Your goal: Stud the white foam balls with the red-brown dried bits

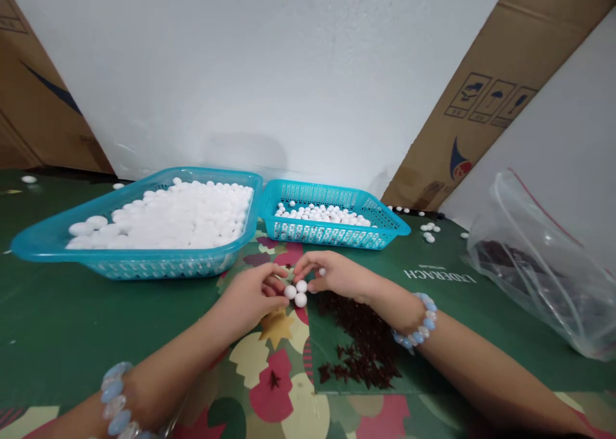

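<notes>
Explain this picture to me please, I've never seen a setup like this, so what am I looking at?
There's no machine here, just a person's two bare hands, seen by a camera worn on the head, looking forward and down. The left hand and right hand meet around three white balls, clustered at the fingertips; I can't tell how firmly each hand grips them. Behind stand a larger blue basket and a smaller blue basket, both holding white balls. Dark star-like pieces lie beside the right forearm. Farther right is a clear plastic bag with something dark inside.
</notes>
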{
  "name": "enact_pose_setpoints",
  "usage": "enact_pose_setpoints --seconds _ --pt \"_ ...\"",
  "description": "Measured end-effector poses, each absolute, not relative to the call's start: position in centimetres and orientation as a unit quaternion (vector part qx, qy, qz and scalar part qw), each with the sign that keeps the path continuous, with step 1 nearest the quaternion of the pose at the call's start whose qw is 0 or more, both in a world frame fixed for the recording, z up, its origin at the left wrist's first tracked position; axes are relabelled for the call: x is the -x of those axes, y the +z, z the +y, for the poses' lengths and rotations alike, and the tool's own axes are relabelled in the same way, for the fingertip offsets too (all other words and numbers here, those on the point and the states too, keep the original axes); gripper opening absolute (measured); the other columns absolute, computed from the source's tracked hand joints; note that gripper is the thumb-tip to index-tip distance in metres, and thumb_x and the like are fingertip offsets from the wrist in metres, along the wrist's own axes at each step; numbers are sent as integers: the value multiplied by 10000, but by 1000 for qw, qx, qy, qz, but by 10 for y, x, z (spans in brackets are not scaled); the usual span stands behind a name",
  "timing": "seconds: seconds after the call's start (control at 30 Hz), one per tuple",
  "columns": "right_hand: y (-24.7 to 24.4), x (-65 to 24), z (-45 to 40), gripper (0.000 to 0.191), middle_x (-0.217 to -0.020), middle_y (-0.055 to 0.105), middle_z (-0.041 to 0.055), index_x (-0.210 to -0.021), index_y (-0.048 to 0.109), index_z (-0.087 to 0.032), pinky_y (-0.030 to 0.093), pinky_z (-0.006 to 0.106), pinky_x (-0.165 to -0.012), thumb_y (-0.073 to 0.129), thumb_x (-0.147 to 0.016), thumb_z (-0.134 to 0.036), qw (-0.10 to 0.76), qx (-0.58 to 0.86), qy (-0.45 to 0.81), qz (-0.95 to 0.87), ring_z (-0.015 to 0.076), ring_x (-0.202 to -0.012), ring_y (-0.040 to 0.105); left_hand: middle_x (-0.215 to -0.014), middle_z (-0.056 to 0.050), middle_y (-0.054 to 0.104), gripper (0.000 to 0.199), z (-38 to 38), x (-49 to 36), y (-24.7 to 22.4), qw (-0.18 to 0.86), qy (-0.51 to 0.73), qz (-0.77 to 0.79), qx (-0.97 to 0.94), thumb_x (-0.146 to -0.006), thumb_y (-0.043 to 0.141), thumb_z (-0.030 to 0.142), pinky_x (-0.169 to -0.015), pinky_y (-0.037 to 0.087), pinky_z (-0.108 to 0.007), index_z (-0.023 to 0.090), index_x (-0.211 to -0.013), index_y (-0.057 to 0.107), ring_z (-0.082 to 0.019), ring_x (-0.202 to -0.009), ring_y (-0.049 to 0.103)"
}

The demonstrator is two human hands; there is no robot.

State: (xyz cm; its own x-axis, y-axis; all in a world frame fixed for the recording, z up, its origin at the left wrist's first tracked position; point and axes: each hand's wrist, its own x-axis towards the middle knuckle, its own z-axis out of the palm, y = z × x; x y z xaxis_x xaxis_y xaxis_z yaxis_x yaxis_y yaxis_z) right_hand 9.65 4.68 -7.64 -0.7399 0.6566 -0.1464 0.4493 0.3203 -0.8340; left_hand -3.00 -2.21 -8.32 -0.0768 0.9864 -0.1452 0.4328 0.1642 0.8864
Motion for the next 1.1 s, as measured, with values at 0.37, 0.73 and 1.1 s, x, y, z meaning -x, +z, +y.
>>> enact_pose_setpoints --seconds 0.37,0.73,1.1 --pt "-75 -98 45 206 -655 515 -11 -641 459 -112 390 161 -586 453 -560 77 138 349 576 -726 49 -598 482 -615 9 494 294 -18 31 -83 393 318 647 -572 -515 497 271 -533 375 -250 149 -776 436 -133 -569 470" --pt "-71 -99 44 154 -609 469 -26 -642 490 -115 354 159 -524 482 -560 15 121 317 522 -782 49 -543 433 -564 25 486 187 -19 32 -79 340 280 657 -612 -533 480 227 -482 341 -209 149 -703 491 -108 -517 430" --pt "-63 -102 46 98 -564 448 -31 -573 470 -131 297 201 -549 525 -563 -51 117 310 464 -822 70 -553 402 -701 -14 474 246 -22 34 -82 334 355 648 -586 -528 489 241 -578 389 -265 155 -757 514 -158 -651 483"
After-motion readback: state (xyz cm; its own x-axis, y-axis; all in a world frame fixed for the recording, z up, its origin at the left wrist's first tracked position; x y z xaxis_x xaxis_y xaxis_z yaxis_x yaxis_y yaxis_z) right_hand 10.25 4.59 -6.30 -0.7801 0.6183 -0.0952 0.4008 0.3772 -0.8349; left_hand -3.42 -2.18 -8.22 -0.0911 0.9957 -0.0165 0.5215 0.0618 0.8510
